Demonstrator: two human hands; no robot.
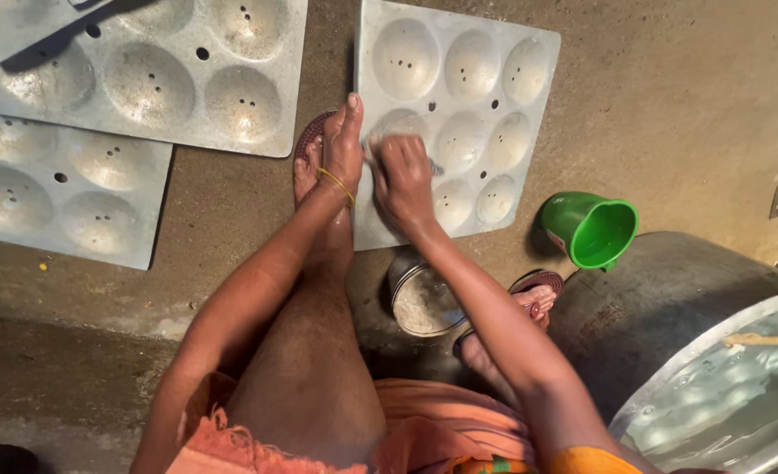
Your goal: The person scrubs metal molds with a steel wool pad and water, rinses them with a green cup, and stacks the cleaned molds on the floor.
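Note:
A grey metal tray with round hollows (459, 53) lies on the floor in front of me. My left hand (343, 145) rests flat on the tray's left edge, fingers together, a yellow band at the wrist. My right hand (404, 175) is closed on a small scrubbing pad (378, 145), mostly hidden in the fist, pressed into a hollow near the tray's left side. My feet in sandals sit at the tray's left edge and below it.
Two more hollowed metal trays (152, 79) (55, 189) lie at the left. A green plastic mug (593, 230) stands right of the tray. A small steel bowl (422, 303) sits between my feet. A large vessel with water (723, 386) is at the lower right.

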